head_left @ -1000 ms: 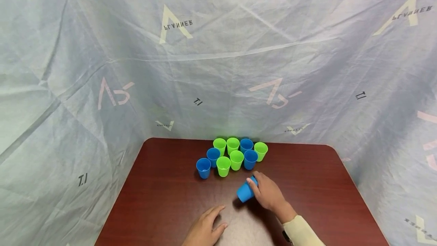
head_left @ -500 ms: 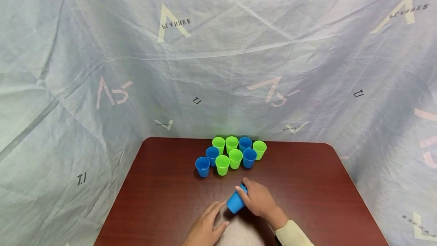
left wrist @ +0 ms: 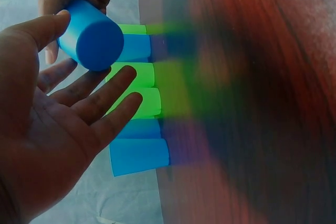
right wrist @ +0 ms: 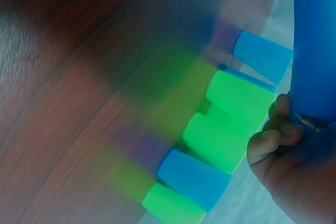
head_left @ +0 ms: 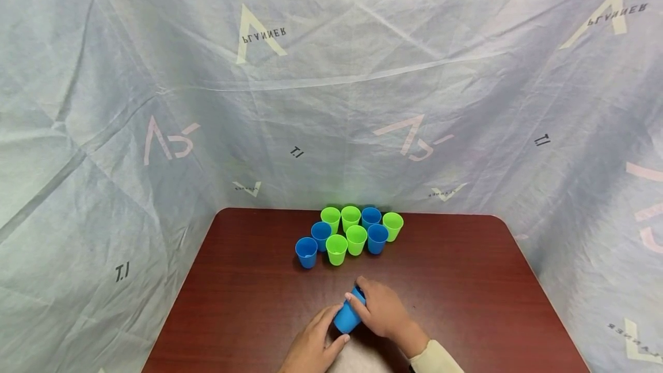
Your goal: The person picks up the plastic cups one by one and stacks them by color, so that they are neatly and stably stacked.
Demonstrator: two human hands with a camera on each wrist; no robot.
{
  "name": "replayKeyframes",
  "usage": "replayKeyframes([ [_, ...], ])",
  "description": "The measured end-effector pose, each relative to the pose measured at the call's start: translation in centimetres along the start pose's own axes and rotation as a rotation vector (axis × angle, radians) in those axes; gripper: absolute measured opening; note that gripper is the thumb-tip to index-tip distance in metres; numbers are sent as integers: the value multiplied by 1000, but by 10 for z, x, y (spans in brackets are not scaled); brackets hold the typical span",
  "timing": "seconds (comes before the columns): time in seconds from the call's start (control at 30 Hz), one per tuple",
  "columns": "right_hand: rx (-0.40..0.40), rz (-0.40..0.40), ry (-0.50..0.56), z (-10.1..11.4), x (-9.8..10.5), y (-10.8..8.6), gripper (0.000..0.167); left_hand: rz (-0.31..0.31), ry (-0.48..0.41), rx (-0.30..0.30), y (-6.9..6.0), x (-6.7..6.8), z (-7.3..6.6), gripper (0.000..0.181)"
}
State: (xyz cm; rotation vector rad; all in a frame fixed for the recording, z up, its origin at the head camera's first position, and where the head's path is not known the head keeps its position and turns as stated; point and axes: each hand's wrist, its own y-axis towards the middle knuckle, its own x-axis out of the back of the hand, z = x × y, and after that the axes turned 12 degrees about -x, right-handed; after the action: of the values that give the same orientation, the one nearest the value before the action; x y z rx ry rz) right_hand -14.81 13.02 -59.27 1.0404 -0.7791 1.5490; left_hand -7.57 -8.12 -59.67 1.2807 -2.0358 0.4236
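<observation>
My right hand (head_left: 384,308) grips a blue cup (head_left: 348,314) near its rim and holds it tilted above the table, base toward my left hand. In the right wrist view, that blue cup (right wrist: 315,51) fills the upper right corner, with curled fingers (right wrist: 268,142) by its rim. My left hand (head_left: 312,343) is at the cup's base, thumb on one side and fingers on the other. The left wrist view shows the left hand (left wrist: 58,114) with fingers spread and fairly straight; the thumb overlaps the cup's side, and whether it presses there I cannot tell.
Several blue and green cups stand upright in a cluster at the table's far side, among them a front-left blue cup (head_left: 307,253) and a front green cup (head_left: 336,250). The dark red table (head_left: 248,292) ends at a printed cloth backdrop (head_left: 331,131).
My right hand has carried the blue cup left and toward me, until its base came between the left thumb and fingers. The left hand has barely moved. The cluster looks the same.
</observation>
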Motion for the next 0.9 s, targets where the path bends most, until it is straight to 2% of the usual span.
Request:
replayKeyframes([
  [0.13, 35, 18, 3, 4, -3, -2, 48, 1, -12, 7, -1, 1, 1, 70],
  [0.27, 50, 54, 18, 7, -7, -5, 56, -2, -10, 9, -3, 1, 2, 69],
  [0.4, 75, 70, -4, 10, -8, -6, 62, 3, -20, 42, -4, 0, 6, 71],
  [0.6, 111, 101, -59, 15, -9, -8, 64, 1, -47, 85, -4, -3, 12, 73],
  [0.7, 139, 96, -68, 17, -10, -9, 62, -4, -51, 89, -4, -6, 12, 77],
  [0.9, 221, 75, -16, 21, -13, -12, 58, -42, -68, 104, -1, -11, 14, 83],
])
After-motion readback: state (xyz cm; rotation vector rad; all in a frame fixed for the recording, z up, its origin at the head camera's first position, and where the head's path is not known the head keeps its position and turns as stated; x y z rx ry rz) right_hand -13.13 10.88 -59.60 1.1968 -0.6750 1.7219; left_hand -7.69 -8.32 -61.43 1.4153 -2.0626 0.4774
